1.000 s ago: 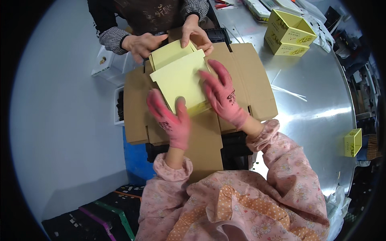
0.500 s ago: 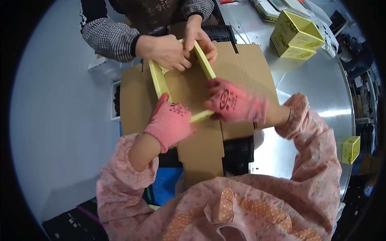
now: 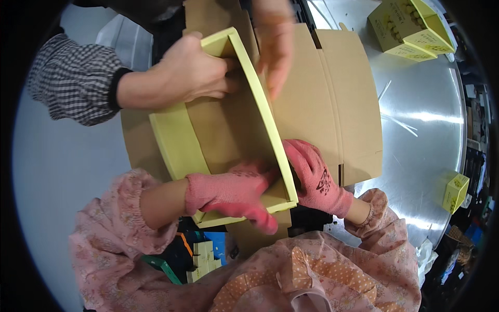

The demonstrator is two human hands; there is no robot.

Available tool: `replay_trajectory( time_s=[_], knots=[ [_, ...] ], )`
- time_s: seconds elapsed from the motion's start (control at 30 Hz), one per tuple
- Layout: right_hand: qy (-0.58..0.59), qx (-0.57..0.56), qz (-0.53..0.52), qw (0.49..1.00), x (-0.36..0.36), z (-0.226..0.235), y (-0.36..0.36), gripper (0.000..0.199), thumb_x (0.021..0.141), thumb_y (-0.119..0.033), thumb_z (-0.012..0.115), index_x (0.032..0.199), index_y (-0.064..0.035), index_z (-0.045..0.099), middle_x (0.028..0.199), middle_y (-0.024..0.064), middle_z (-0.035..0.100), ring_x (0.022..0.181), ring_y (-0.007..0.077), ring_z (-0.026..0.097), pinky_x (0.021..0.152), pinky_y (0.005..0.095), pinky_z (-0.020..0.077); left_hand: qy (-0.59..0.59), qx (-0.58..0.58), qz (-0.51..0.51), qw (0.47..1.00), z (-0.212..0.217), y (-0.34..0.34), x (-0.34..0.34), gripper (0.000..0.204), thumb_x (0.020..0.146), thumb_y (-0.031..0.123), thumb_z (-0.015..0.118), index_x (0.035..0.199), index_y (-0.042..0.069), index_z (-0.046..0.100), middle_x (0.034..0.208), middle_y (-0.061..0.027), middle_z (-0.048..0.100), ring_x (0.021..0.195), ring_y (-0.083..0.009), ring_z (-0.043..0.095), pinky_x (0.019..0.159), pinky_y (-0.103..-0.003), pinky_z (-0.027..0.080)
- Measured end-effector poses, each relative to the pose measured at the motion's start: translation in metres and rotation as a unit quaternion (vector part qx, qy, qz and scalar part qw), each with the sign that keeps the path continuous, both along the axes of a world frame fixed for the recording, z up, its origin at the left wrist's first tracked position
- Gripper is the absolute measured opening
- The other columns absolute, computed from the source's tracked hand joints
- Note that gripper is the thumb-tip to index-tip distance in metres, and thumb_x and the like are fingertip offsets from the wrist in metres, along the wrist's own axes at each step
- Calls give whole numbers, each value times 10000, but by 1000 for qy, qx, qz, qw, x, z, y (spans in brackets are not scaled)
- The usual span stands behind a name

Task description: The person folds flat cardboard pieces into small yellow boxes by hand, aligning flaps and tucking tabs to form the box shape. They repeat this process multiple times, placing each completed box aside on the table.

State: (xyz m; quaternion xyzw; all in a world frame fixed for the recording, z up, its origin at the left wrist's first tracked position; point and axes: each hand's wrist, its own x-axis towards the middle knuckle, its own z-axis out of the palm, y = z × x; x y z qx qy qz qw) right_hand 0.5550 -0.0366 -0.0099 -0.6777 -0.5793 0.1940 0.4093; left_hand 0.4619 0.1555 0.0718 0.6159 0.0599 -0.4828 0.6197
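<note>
A pale yellow cardboard frame (image 3: 262,112) with raised walls is tilted above brown cardboard; whether it has a bottom I cannot tell. My left hand (image 3: 228,193), in a pink glove, reaches across its near wall. The fingers are inside by the near right corner, and the thumb sticks out past the wall. Against the outside of the right wall, my right hand (image 3: 318,179), also gloved in pink, curls its fingers at the same corner; its thumb is hidden. Opposite me, a co-worker's hand (image 3: 189,70) grips the far wall, while their other hand (image 3: 275,49) is blurred beside it.
Flattened brown cardboard (image 3: 317,104) lies beneath the frame. On the metal table (image 3: 416,130) to the right are nested yellow boxes (image 3: 410,31), a small yellow box (image 3: 456,192) and thin white strips (image 3: 397,122). Pale yellow pieces (image 3: 204,260) show low down, beside something blue.
The yellow frame has come nearer and turned. My left hand has moved from the near left corner into the frame; my right hand has slid nearer along its right wall. One co-worker's hand has lifted off.
</note>
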Motion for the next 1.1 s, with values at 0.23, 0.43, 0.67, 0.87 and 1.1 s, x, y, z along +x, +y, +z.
replay_trajectory(
  time_s=[0.23, 0.43, 0.67, 0.87, 1.1],
  knots=[
    [-7, -52, -36, 998, -7, 5, 18, 865, 663, -35, 680, 1438, 5, 298, 1290, 223, 437, 1172, 403, 461, 1034, 466, 360, 69, -8, -122, 990, 6, 15, 32, 794, 670, 325, 796, 1313, -5, 467, 1270, -230, 509, 1179, -331, 493, 991, -388, 400],
    [93, -94, 46, 990, 13, 26, 18, 845, 722, -33, 672, 1460, 1, 261, 1322, 247, 403, 1214, 428, 430, 1042, 455, 366, -76, 56, 30, 995, 10, 5, 3, 633, 682, 287, 774, 1186, -17, 539, 1073, -188, 607, 981, -280, 604, 842, -372, 485],
    [22, 104, 154, 982, 18, 99, 27, 664, 709, 83, 547, 1359, 49, 413, 1230, 229, 529, 1157, 383, 542, 993, 413, 441, -476, 530, 123, 691, 25, -31, -48, 467, 661, 432, 776, 904, 74, 601, 915, -63, 533, 822, -238, 592, 694, -392, 497],
    [-211, -172, 262, 926, -6, 126, 65, 546, 838, -339, 641, 1241, 5, 506, 1015, 173, 609, 878, 332, 637, 787, 414, 509, -540, 545, 253, 590, 14, -26, -109, 615, 638, 456, 788, 1086, 70, 619, 1041, -77, 565, 969, -298, 561, 822, -440, 489],
    [-387, -268, 393, 790, -14, 108, 78, 394, 793, -390, 657, 996, -61, 578, 802, 79, 620, 789, 248, 647, 691, 366, 489, -470, 588, 246, 610, -9, -46, -127, 674, 606, 331, 790, 1181, 39, 593, 1267, -111, 517, 1162, -323, 498, 1005, -477, 395]
  ],
)
